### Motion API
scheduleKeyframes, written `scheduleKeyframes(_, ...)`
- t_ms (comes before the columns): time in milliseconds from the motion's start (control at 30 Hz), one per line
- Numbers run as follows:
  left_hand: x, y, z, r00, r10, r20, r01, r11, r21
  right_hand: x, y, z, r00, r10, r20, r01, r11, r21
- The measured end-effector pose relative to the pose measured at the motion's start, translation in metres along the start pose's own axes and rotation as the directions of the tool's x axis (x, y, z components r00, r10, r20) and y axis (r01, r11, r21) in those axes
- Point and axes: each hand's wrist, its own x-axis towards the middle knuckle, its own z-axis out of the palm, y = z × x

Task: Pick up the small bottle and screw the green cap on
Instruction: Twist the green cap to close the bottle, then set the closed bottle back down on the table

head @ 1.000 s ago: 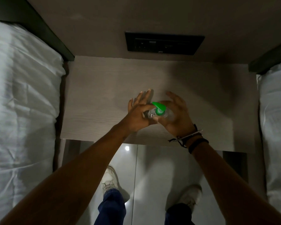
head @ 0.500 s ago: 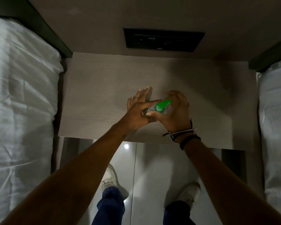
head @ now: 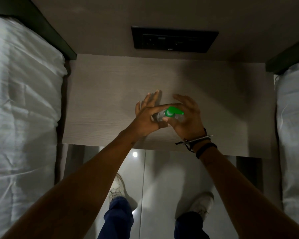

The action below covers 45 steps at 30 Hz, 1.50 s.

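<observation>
A small clear bottle (head: pixel 160 116) is held above the wooden bedside table (head: pixel 102 100), lying almost sideways between both hands. Its green flip-top cap (head: pixel 173 111) sits on the neck with the open lid pointing right. My left hand (head: pixel 148 116) pinches the bottle's body with thumb and forefinger, the other fingers spread. My right hand (head: pixel 188 116) cups the cap end, thumb against the green collar, fingers arched over it. Much of the bottle is hidden by the hands.
White bedding lies on the left (head: pixel 22 118) and right (head: pixel 293 128) of the table. A black socket panel (head: pixel 174 39) is on the wall behind it. Below the table's front edge are a shiny tiled floor and my white shoes (head: pixel 116 188).
The right hand has opened its fingers and re-gripped around the cap. The green lid, which pointed up and away, now points right. Both hands stay over the same spot on the table.
</observation>
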Motion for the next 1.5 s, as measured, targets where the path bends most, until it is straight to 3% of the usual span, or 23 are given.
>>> scheduleKeyframes(167,-0.002,0.003,0.002,0.998,-0.019,-0.054,0.019,1.0,0.01,-0.001,-0.012,0.006,0.986,0.123,-0.114,-0.131,0.989,-0.067)
scheduleKeyframes(267,-0.001,0.002,0.002,1.0,-0.011,-0.023,0.011,1.0,-0.004,-0.005,-0.009,0.002,0.999,0.047,-0.018,-0.047,0.999,-0.016)
scheduleKeyframes(333,0.0,0.001,0.002,1.0,-0.004,-0.003,0.004,1.0,0.014,-0.005,-0.005,0.001,0.999,-0.017,-0.039,0.015,0.999,-0.032)
scheduleKeyframes(567,0.001,0.004,-0.001,1.0,-0.015,-0.022,0.014,0.998,-0.069,-0.007,-0.012,0.005,0.979,0.08,-0.185,-0.106,0.985,-0.134)
scheduleKeyframes(733,0.0,0.005,-0.002,1.0,0.005,-0.006,-0.005,1.0,-0.013,-0.025,-0.009,-0.01,0.989,0.056,-0.137,-0.081,0.98,-0.18)
scheduleKeyframes(933,0.005,0.008,0.0,0.997,-0.081,0.019,0.079,0.99,0.115,-0.016,-0.036,-0.019,0.974,0.017,-0.225,-0.061,0.98,-0.192)
scheduleKeyframes(1333,0.004,0.002,0.002,1.0,-0.011,-0.001,0.011,0.997,0.074,-0.017,-0.038,-0.017,0.981,0.043,-0.189,-0.117,0.91,-0.397)
scheduleKeyframes(1500,-0.02,0.038,-0.076,0.992,-0.092,0.086,0.08,0.988,0.129,-0.021,-0.084,-0.081,0.982,0.003,-0.188,-0.086,0.897,-0.434)
